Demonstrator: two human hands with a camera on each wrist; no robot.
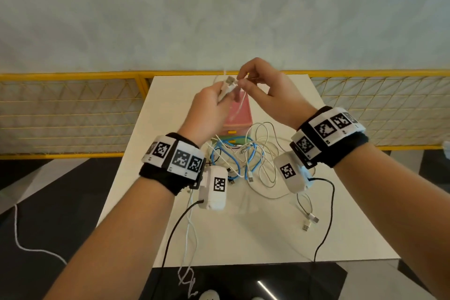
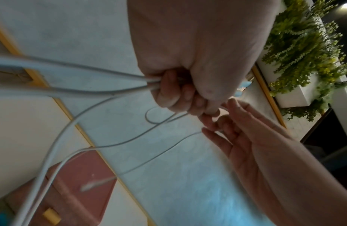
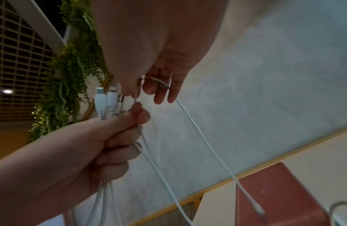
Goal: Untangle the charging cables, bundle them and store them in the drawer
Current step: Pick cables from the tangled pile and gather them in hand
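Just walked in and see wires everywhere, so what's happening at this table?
A person is sorting charging cables. The left hand grips a bunch of white cables by their plug ends, raised above the table. The right hand pinches one thin white cable beside them. A tangle of blue and white cables lies by the pink drawer box; nothing is stored yet.

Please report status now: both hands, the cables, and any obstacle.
Left hand grips white cable ends; right hand pinches one thin white cable. Tangled cable pile on table, against pink drawer box. Nothing bundled or stored yet.
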